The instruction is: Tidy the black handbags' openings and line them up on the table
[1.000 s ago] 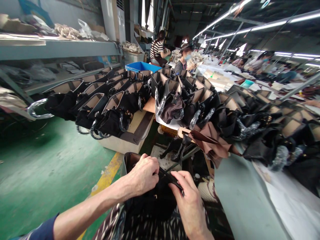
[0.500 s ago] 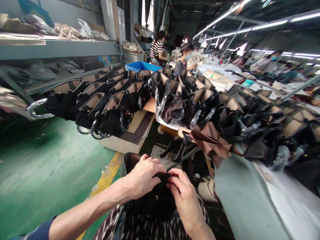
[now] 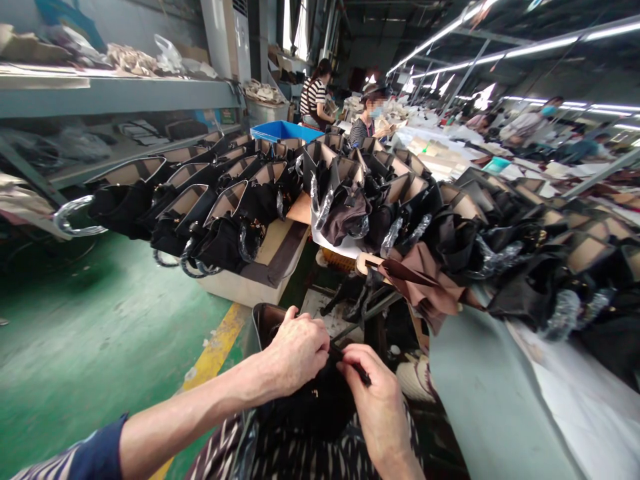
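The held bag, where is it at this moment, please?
In the head view, the bag is at the lower centre, gripped by the left hand and right hand, just right of the yellow floor line.

And now the bare left hand (image 3: pixel 300 350) is held knuckles-up, its fingers (image 3: pixel 321 339) curled under, the bare left forearm (image 3: pixel 200 403) stretched diagonally inward; beside it, the bare right hand (image 3: pixel 379 400) is angled upward, thumb and forefinger pinched.
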A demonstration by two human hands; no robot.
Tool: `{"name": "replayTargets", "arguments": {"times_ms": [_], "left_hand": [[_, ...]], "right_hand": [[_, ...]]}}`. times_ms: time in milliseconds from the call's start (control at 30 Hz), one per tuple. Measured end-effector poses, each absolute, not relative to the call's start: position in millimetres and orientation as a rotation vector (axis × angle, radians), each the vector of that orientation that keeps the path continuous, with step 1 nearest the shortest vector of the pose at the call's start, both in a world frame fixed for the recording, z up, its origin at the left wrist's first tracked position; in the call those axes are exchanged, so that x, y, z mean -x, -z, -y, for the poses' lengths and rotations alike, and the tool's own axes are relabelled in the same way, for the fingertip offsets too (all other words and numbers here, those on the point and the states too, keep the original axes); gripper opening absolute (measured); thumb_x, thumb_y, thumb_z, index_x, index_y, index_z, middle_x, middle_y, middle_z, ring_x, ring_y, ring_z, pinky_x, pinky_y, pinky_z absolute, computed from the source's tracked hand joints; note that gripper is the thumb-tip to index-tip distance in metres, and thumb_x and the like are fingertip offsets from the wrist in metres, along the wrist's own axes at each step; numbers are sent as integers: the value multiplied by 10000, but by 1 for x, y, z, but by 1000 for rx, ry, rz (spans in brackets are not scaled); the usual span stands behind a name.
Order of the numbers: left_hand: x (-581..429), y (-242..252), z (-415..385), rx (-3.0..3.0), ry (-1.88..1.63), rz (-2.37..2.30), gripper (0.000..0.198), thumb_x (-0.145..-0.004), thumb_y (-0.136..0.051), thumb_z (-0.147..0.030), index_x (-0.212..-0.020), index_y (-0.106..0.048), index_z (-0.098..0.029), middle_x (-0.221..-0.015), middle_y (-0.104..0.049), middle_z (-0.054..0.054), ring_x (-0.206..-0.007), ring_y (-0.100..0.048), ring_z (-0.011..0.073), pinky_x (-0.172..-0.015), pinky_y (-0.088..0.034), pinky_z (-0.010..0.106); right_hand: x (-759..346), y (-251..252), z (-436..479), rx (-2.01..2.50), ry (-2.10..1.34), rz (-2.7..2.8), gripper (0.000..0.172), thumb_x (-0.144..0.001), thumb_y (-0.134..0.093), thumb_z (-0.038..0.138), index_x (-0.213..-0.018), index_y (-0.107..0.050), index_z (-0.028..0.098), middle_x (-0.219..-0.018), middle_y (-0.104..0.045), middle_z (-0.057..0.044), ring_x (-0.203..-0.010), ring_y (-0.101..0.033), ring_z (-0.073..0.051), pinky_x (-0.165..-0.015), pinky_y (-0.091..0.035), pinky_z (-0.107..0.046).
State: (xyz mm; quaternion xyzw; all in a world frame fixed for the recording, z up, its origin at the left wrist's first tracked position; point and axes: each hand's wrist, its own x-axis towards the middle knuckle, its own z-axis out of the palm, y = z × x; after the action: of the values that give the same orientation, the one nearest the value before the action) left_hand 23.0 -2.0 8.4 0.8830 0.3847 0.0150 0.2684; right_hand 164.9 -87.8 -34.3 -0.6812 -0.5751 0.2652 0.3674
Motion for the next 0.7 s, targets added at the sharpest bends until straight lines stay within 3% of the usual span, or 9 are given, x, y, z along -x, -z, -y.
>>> {"name": "replayTargets", "arguments": {"times_ms": [67,200,700], "left_hand": [[-25,-9,2,-2368,-11,-1055,150,-723,-482,-146,-644,-609,-163,-807,-638,19,-853,-546,188,-921,-283,429],[-29,-8,2,-2356,4,-1073,132,-700,-489,-135,-633,-601,-151,-803,-646,23,-854,-555,191,-920,-283,430],[-29,-9,3,-2378,36,-1107,172,-726,-434,-137,-633,-579,-135,-741,-643,55,-773,-581,199,-882,-331,408]], "right_hand": [[-165,35,88,1825,-670,1442,44,-778,-512,189,-804,-539,213,-815,-594,-5,-748,-565,-149,-694,-452,-242],[-165,31,85,1895,-673,1399,192,-768,-524,208,-957,-555,222,-842,-587,-9,-762,-568,-159,-688,-463,-251],[-164,20,84,1912,-811,1483,133,-808,-497,166,-836,-616,218,-774,-533,29,-664,-529,-101,-602,-399,-183]]}}
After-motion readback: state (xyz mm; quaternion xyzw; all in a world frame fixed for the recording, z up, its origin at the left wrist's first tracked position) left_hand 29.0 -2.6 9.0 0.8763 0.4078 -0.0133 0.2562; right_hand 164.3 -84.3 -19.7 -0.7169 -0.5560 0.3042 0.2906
